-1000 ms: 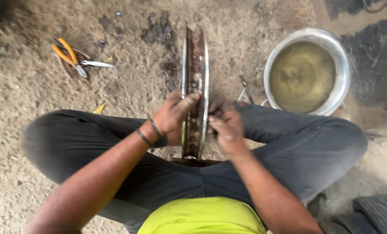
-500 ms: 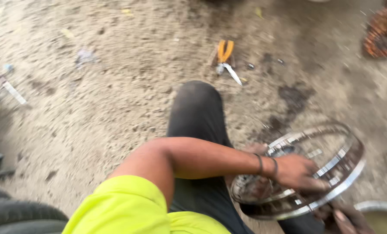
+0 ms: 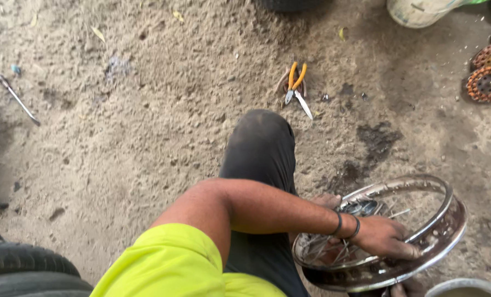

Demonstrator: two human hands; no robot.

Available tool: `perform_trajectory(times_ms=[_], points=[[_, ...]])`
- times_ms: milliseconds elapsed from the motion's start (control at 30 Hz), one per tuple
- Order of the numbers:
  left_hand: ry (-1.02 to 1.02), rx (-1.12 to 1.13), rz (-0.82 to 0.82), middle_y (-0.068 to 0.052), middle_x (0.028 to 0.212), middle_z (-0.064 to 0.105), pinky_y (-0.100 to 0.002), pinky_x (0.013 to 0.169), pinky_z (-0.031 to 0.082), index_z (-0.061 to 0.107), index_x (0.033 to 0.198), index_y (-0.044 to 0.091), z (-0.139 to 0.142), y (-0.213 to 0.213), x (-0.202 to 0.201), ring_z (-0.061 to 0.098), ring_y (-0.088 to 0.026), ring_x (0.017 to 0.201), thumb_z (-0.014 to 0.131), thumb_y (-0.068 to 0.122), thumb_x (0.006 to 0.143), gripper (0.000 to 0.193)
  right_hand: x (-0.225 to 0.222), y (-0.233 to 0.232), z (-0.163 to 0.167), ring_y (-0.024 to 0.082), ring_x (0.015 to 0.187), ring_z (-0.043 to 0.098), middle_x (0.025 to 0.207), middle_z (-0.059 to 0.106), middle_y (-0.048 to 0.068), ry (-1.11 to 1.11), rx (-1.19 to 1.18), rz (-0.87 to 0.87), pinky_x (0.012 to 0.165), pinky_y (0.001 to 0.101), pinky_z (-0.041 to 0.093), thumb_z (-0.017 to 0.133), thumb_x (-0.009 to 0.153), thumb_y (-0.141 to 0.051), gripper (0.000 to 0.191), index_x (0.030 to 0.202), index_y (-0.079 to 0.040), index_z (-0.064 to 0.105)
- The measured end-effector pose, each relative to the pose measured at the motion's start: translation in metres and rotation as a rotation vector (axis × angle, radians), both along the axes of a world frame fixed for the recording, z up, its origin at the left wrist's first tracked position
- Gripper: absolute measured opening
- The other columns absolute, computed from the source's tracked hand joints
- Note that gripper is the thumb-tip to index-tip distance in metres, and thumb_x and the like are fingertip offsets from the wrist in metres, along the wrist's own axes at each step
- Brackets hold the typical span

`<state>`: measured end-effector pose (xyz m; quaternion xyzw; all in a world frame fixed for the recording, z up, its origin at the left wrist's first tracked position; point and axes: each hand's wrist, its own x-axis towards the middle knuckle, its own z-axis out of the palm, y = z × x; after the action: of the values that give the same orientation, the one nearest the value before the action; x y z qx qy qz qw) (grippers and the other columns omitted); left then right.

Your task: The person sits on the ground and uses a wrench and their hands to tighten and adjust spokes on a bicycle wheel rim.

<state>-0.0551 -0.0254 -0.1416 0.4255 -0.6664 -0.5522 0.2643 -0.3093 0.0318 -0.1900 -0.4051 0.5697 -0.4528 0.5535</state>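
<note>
Our left hand (image 3: 385,237) closes its fingers over the near edge of the spoked wheel rim (image 3: 432,250), which lies tilted beside our knee, while the right hand is too hidden to tell, so the rim could slip onto the sandy ground (image 3: 146,137).

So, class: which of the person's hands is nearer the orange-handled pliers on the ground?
Left. The left hand rests on the wheel rim, well below and right of the pliers; the right hand barely shows at the bottom edge under the rim, farther off.
</note>
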Motion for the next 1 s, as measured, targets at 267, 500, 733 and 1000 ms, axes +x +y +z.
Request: perform_trajectory(times_ms=[267,500,733,1000], points=[[-0.042,0.071,-0.013,-0.019,0.106,0.077,-0.045,0.088,0.055,0.076,0.109,0.001,0.008,-0.003,0.005,0.073,-0.032,0.102,0.049,0.066,0.095,0.072,0.051,-0.002,0.057,0.027,0.102,0.06,0.113,0.06,0.02,0.289,-0.104,-0.182,0.088,0.0372,0.05,0.052,0.11,-0.009,0.02,0.125,0.004,0.055],[0.059,0.047,0.004,-0.019,0.101,0.074,-0.044,0.086,0.055,0.076,0.103,0.004,0.034,0.002,0.015,0.071,-0.032,0.094,0.056,0.06,0.096,0.06,0.109,0.06,0.114,0.02,0.104,0.057,0.115,0.06,0.011,0.462,-0.41,-0.087,0.096,0.032,0.048,0.052,0.111,-0.012,0.022,0.127,0.003,0.058],[0.185,-0.014,-0.072,-0.019,0.102,0.071,-0.044,0.082,0.055,0.073,0.115,0.001,0.068,0.006,0.026,0.071,-0.031,0.093,0.054,0.042,0.104,0.046,0.071,-0.009,0.163,0.01,0.055,0.051,0.081,0.063,0.005,-0.246,0.269,-0.115,0.043,0.0221,0.038,0.063,0.097,-0.014,0.017,0.11,-0.004,0.067],[0.23,0.191,-0.139,-0.012,0.082,0.066,-0.038,0.068,0.053,0.069,0.104,0.0,0.074,0.007,0.029,0.064,-0.021,0.074,0.055,0.038,0.106,0.041,0.073,0.021,0.17,0.016,0.073,0.066,0.087,0.066,0.007,-0.265,-0.023,0.058,0.063,0.0291,0.057,0.074,0.096,-0.017,0.02,0.106,-0.004,0.062]])
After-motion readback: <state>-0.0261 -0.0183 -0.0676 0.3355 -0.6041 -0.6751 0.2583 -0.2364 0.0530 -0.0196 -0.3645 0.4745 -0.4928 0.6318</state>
